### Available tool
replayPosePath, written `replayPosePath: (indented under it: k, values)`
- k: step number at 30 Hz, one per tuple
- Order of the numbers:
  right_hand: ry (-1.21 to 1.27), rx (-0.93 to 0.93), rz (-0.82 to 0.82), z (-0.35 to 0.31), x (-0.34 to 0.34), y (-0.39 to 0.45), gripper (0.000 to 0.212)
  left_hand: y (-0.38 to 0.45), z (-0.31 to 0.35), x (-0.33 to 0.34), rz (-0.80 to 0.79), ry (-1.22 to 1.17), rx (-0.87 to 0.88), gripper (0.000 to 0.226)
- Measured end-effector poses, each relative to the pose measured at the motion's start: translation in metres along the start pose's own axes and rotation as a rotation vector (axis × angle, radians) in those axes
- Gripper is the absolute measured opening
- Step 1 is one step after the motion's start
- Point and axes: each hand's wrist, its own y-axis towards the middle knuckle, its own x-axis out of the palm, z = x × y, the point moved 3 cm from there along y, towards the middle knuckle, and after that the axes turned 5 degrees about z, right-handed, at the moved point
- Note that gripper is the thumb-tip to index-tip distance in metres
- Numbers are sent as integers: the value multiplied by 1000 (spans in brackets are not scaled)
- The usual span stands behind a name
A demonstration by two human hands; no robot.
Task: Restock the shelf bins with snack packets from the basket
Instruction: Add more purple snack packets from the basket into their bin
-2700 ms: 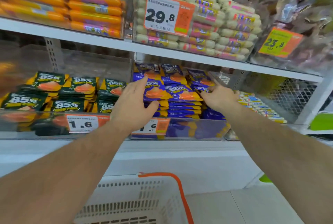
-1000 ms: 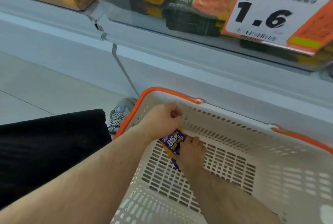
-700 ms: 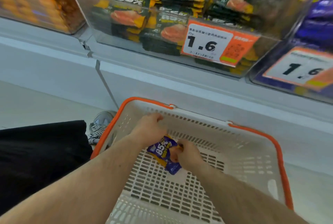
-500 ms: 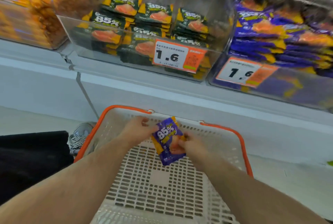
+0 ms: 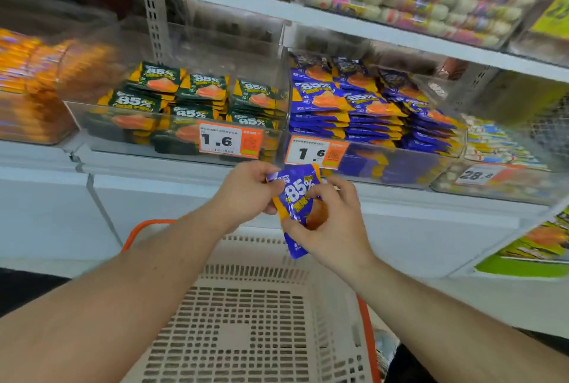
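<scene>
Both hands hold one purple "85%" snack packet (image 5: 296, 198) just below the shelf's front edge. My left hand (image 5: 246, 191) pinches its upper left corner. My right hand (image 5: 329, 222) grips its lower half between thumb and fingers. Above the packet stands the clear bin of purple packets (image 5: 363, 105) with a 1.6 price tag. To its left is the clear bin of green "85%" packets (image 5: 191, 99). Under my arms lies the white basket (image 5: 246, 321) with orange handles; its mesh bottom shows bare.
A bin of orange packets (image 5: 34, 87) sits at the far left, and a bin with a 28.8 tag (image 5: 498, 148) at the right. The upper shelf (image 5: 308, 16) carries sausage packs overhead. A green-and-yellow sign (image 5: 529, 253) sticks out at the lower right.
Both hands lifted the purple packet out of the basket and up toward the shelf's front edge. The view tilted up from the basket to the bins.
</scene>
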Motion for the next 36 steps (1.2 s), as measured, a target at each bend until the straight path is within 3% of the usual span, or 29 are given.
replayPosePath:
  k: [3, 8, 10, 12, 15, 19, 24, 28, 30, 36]
  values:
    - [-31, -10, 109, -13, -23, 7, 68, 4, 38, 5, -18, -42, 44, 7]
    - [-16, -84, 228, -24, -52, 23, 61, 10, 84, 13, -49, -160, 100, 12]
    - [-15, -123, 286, -28, -64, 37, 56, 18, 96, 11, 14, -185, 151, 25]
    - [-25, -123, 309, -31, -77, 58, 53, 32, 106, 0, 183, -117, 240, 24]
    - [-87, -80, 243, -32, -89, 101, 48, 63, 115, -18, 373, 35, 323, 11]
    - [-126, 15, 134, -34, -82, 167, 37, 119, 117, -25, 374, 81, 234, 14]
    - [-199, 99, 99, -37, -54, 241, 45, 165, 118, -16, 336, 33, 127, 43]
    - [-416, 144, -42, -34, -21, 288, 71, 185, 117, -12, 277, -201, 102, 10]
    - [-408, 157, -78, -34, -5, 303, 79, 192, 109, -10, 274, -279, 93, 22]
    - [-466, -25, -171, -39, 11, 321, 41, 193, 87, -9, 198, -409, 76, 27]
